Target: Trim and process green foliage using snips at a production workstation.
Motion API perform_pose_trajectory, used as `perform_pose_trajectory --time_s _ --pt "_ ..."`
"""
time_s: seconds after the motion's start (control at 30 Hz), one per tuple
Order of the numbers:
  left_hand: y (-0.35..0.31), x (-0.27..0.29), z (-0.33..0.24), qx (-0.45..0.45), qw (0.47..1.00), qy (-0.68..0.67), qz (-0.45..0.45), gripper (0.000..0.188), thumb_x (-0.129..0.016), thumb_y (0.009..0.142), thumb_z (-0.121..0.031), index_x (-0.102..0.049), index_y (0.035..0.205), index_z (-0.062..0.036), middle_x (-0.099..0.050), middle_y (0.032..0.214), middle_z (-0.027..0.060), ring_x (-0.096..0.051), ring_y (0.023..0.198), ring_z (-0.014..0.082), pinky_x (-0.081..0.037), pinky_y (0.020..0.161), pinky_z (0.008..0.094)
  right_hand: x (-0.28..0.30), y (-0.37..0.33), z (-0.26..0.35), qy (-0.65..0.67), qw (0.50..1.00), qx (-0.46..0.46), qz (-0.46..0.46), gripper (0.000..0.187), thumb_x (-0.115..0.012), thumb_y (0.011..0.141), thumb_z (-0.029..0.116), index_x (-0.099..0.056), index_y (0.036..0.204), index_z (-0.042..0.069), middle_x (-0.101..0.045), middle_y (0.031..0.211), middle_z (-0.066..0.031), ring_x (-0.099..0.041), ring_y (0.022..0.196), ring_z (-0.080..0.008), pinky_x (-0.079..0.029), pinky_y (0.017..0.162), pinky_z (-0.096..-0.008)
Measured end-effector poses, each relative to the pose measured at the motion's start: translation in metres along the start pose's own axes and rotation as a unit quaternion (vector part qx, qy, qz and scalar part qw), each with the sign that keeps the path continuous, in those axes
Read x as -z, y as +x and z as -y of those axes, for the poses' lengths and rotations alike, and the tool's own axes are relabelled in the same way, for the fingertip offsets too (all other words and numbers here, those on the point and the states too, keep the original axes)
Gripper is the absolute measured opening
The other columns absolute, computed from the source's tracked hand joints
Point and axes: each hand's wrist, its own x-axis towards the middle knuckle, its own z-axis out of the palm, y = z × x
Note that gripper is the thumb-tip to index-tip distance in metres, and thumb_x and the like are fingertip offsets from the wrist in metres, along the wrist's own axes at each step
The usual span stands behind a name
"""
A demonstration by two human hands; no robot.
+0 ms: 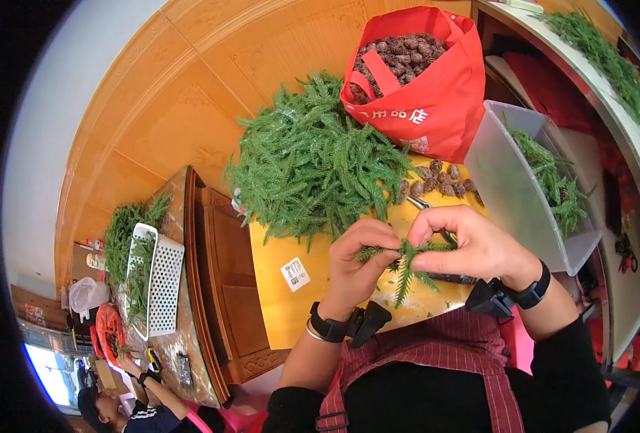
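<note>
Above a yellow tabletop (pixel 277 307), hands (pixel 356 267) (pixel 479 238) pinch a green sprig (pixel 404 273) (needled, branching).

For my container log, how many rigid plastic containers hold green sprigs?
2: a white perforated basket on the left-hand table, and a clear bin beyond the right hand, beside the red bag. Others may be hidden.

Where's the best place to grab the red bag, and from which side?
Probably by the near strap, from above: the red bag stands with its mouth open, and that slim, flat strap lies across the brown cones, so fingers could hook under it. I'd avoid the bag's left side, where the green branches crowd its lower corner.
</note>
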Motion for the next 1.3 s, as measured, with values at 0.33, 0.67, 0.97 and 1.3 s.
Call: perform_pose_trajectory --time_s 0.33,0.67,0.97,1.3 --pt "-0.004 -0.002 0.008 0.013 0.999 -0.050 -0.017 0.011 -0.064 0.073 0.000 -0.059 0.082 -0.0030 -0.057 0.084 0.0065 -0.052 0.079 0.0168 -0.042 0.071 0.0268 -0.014 -0.006 0.009 -0.135 0.987 0.010 -0.090 0.021 -0.071 0.067 0.012 -0.056 0.078 0.002 -0.059 0.074 -0.0059 -0.057 0.071 -0.0134 -0.044 0.065 -0.0258" --pt "-0.006 -0.009 0.013 0.042 0.990 -0.129 -0.026 0.009 -0.062 0.078 -0.003 -0.057 0.085 -0.0019 -0.053 0.086 0.0063 -0.050 0.081 0.0141 -0.041 0.072 0.0252 -0.017 -0.008 0.010 -0.204 0.969 0.032 -0.136 0.022 -0.070 0.065 0.014 -0.055 0.076 0.003 -0.059 0.071 -0.0085 -0.059 0.068 -0.0223 -0.044 0.062 -0.0299" --pt "-0.007 -0.011 0.011 0.065 0.982 -0.174 -0.028 0.010 -0.063 0.079 -0.006 -0.056 0.086 -0.0021 -0.053 0.087 0.0057 -0.050 0.081 0.0133 -0.040 0.072 0.0245 -0.017 -0.009 0.011 -0.206 0.969 0.030 -0.135 0.022 -0.071 0.065 0.013 -0.055 0.077 0.003 -0.059 0.071 -0.0080 -0.059 0.068 -0.0213 -0.044 0.062 -0.0294" --pt "-0.009 -0.009 0.014 0.077 0.982 -0.166 -0.035 0.012 -0.063 0.079 -0.007 -0.056 0.086 -0.0021 -0.052 0.088 0.0058 -0.049 0.082 0.0135 -0.038 0.073 0.0245 -0.018 -0.009 0.012 -0.219 0.967 0.027 -0.130 0.023 -0.070 0.066 0.014 -0.054 0.078 0.003 -0.059 0.071 -0.0080 -0.059 0.069 -0.0213 -0.045 0.064 -0.0291"
